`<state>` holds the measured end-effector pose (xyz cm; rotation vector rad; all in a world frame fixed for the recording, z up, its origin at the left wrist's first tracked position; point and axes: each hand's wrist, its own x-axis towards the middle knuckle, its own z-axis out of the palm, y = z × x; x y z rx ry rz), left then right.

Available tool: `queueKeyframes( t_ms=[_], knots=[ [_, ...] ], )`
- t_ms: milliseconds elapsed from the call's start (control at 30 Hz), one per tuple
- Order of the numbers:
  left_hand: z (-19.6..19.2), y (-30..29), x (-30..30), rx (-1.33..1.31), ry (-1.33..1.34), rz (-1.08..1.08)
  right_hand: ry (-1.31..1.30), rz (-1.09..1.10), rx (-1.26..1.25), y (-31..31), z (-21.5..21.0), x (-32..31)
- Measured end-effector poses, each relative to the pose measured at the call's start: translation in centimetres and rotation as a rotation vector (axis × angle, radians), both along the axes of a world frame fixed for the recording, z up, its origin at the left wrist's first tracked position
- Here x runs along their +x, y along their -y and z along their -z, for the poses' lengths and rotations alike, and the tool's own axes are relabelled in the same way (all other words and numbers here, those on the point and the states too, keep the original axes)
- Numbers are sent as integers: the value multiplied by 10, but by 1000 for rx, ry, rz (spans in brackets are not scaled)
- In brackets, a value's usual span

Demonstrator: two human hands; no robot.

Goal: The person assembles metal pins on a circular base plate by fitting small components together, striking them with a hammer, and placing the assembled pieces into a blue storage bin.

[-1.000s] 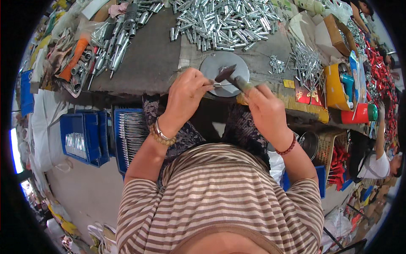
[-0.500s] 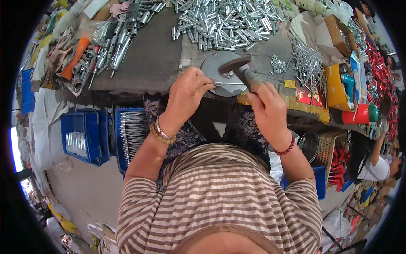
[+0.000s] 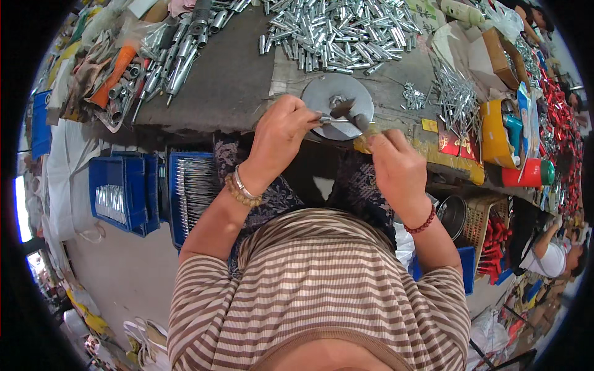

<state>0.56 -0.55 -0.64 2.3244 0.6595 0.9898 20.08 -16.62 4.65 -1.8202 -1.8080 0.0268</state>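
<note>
My left hand (image 3: 281, 135) pinches a thin metal pin (image 3: 334, 120) and holds it level over a round grey metal block (image 3: 322, 93) at the bench's front edge. My right hand (image 3: 396, 167) grips a small hammer by its handle; the dark hammer head (image 3: 351, 112) rests on the pin's end over the block. Both hands are close together, a beaded bracelet on each wrist.
A heap of short silver tubes (image 3: 340, 28) lies behind the block. Loose nails (image 3: 455, 93) and open cardboard boxes (image 3: 489, 59) sit to the right, larger metal parts (image 3: 173, 55) to the left. Blue crates (image 3: 120, 191) of pins stand below the bench. Another person (image 3: 557, 250) crouches at the right.
The hammer went up and has come down onto the pin over the block. My left hand has kept hold of the pin throughout.
</note>
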Motion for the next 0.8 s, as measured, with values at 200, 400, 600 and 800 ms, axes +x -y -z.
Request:
queueKeyframes(
  t_ms=[200,400,600,800],
  knots=[
    [-2,2,1,6,18,5,-158,52,311,0,-16,-8],
    [1,1,1,-20,-27,-31,47,-7,-42,-6,-8,2],
    [1,0,-2,-34,6,1,-345,39,-77,-32,-8,24],
    [-2,2,-4,-66,-14,14,216,25,89,-34,-6,18]
  ],
)
